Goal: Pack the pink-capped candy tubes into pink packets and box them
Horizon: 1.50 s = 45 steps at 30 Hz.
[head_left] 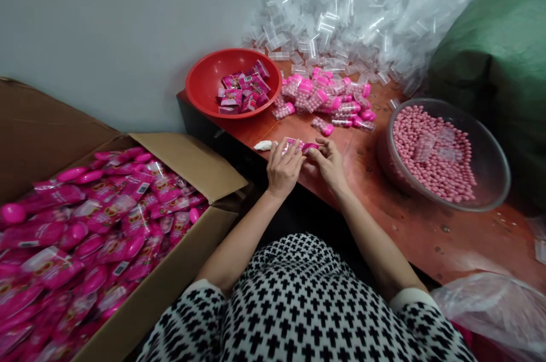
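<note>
At the near edge of the reddish table [362, 180], a small shiny pink printed packet [294, 144] lies between my two hands. My left hand [282, 169] presses its fingers over the packet's left part, so much of it is hidden. With fingers bent together, my right hand [329, 165] pinches the packet's right end, where a deeper pink part shows. A small white crumpled piece [263, 145] rests just left of my left fingertips. Behind the hands lies a pile of clear tubes with pink caps and pink beads [318, 94].
A red bowl [196, 89] holds pink packets. On the right stands a clear tub [503, 180] of pink beads. Empty clear tubes [341, 15] are heaped behind. An open carton [170, 288] of filled pink packs is at left; a green sack [499, 37] and plastic bag [490, 299] are at right.
</note>
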Each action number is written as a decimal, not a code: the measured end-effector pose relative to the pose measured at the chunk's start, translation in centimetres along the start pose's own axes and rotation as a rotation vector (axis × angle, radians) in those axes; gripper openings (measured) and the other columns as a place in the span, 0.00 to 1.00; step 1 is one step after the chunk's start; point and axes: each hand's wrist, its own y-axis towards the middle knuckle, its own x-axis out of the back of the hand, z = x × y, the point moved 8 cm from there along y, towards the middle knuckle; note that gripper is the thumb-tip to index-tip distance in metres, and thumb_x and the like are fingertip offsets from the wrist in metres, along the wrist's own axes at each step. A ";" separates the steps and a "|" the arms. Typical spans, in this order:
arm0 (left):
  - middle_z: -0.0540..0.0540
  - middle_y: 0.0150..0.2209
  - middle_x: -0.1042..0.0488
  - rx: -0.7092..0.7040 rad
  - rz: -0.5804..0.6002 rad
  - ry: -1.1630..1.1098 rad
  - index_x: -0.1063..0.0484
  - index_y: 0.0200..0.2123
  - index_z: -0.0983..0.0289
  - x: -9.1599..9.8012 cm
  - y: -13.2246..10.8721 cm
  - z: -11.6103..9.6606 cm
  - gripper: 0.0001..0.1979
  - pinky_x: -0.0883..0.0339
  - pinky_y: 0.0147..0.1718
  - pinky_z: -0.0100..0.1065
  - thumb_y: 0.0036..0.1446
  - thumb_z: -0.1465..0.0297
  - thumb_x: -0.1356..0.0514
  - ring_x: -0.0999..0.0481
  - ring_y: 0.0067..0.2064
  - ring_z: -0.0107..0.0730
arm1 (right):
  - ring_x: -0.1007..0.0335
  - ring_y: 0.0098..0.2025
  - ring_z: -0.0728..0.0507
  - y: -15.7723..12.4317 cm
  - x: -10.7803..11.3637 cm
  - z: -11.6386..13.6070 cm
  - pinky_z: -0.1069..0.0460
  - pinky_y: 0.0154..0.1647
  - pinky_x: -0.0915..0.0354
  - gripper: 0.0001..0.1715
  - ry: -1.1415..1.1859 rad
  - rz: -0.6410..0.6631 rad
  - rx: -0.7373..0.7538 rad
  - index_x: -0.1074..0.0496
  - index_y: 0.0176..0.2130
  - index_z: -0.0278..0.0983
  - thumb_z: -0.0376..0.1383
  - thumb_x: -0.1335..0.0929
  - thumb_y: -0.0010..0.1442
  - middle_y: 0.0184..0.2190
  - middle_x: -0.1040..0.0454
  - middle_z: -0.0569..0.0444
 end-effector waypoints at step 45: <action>0.52 0.28 0.24 1.274 -0.265 -1.269 0.27 0.29 0.68 -2.3 -5.5 3.0 0.03 0.27 0.32 0.29 0.50 0.75 0.35 0.23 0.29 0.27 | 0.29 0.41 0.36 2.1 5.6 3.8 0.46 0.35 0.35 0.16 -1.462 0.144 0.189 0.34 0.45 0.31 0.34 0.44 0.63 0.41 0.27 0.37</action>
